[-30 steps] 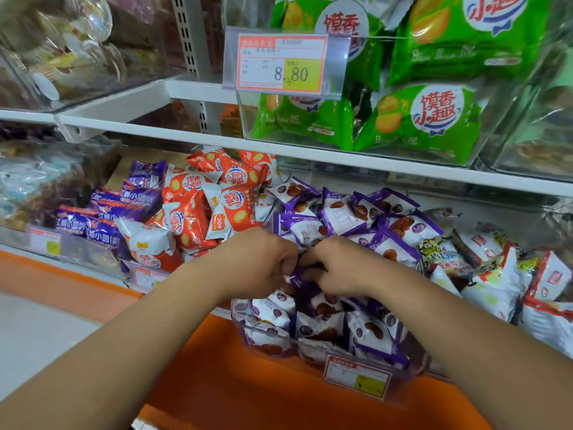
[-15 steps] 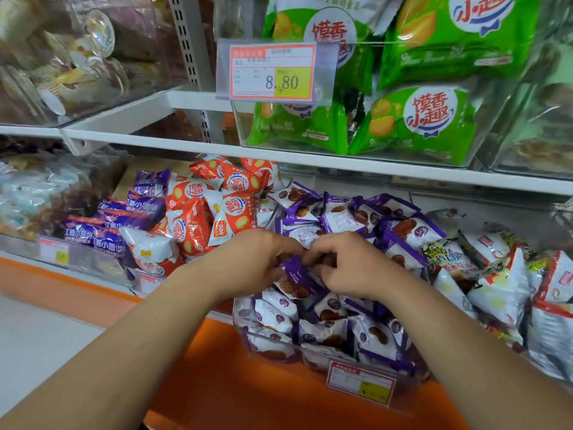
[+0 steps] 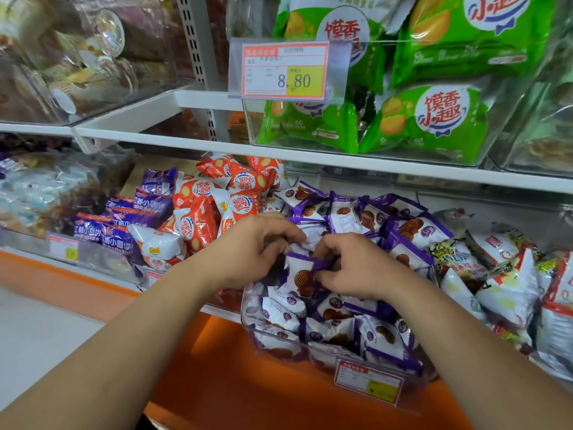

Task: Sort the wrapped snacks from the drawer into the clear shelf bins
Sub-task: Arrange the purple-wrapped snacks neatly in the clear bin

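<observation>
1. I take the clear bin [image 3: 316, 352] heaped with purple-and-white snacks as my mark. Just above its heap, both hands meet on one packet [image 3: 302, 274].
2. The right hand [image 3: 356, 268] pinches the packet's right edge between thumb and fingers. The left hand [image 3: 248, 246] has its fingers curled over the upper left corner, so both are grasping it.
3. Left of the bin lies a pile of orange packets [image 3: 198, 218], and further left are dark purple ones [image 3: 124, 225]. To the right of the bin, white packets [image 3: 511, 290] crowd against it.
4. Above the bin runs a white shelf board [image 3: 310, 156]. It carries a second clear box of green bags [image 3: 434, 119] with a price tag [image 3: 285, 71] reading 8.80.
5. A smaller price label [image 3: 369, 381] hangs on the bin's front wall, and an orange base [image 3: 248, 392] runs beneath it. Both forearms reach across that base, and the loose heap presses round the hands.
6. Compared with half a second ago, the hands have drawn slightly apart. The packet now shows more of its white face.
7. The packet is a glossy, crinkled pillow wrapper with a purple band along the top and a round brown waffle-patterned biscuit printed on it. The bin's walls are hard, see-through plastic that catches glare.
</observation>
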### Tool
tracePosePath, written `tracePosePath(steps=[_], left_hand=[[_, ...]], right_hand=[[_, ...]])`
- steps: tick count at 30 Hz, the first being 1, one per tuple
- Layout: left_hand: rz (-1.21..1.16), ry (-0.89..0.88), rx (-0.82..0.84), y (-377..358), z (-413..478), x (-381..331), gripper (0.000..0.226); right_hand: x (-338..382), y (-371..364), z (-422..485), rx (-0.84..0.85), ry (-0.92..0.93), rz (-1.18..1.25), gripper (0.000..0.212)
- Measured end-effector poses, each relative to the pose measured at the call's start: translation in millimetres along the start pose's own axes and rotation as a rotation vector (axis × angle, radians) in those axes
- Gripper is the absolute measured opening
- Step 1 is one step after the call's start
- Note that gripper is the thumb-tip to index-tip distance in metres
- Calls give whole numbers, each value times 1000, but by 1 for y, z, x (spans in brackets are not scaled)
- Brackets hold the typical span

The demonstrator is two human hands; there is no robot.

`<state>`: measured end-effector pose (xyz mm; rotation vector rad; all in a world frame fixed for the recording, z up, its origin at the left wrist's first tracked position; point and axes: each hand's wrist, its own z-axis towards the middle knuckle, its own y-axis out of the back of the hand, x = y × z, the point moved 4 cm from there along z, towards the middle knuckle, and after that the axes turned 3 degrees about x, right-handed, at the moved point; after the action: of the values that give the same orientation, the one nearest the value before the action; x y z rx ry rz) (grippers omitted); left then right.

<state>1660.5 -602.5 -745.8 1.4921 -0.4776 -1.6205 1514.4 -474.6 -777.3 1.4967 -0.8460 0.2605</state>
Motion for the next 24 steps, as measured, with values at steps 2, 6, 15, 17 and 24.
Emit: tracePosePath(steps=[2,6,15,17,24], left_hand=[[-7,35,45,-1,-2,-2,49],[30,97,161,-3,-6,-3,59],[128,115,120,-9,-1,-1,45],[250,59,171,-9,1,-4,40],[715,-108,432,-31,24,-15,44]], right_hand=[[-1,1,0,1,-1,3,19],[-1,1,1,-11,-6,17,18],[3,0,-3,23,-20,19,26],[3,2,-4,50,-15,84,33],[0,5,-11,120,10,-211,37]])
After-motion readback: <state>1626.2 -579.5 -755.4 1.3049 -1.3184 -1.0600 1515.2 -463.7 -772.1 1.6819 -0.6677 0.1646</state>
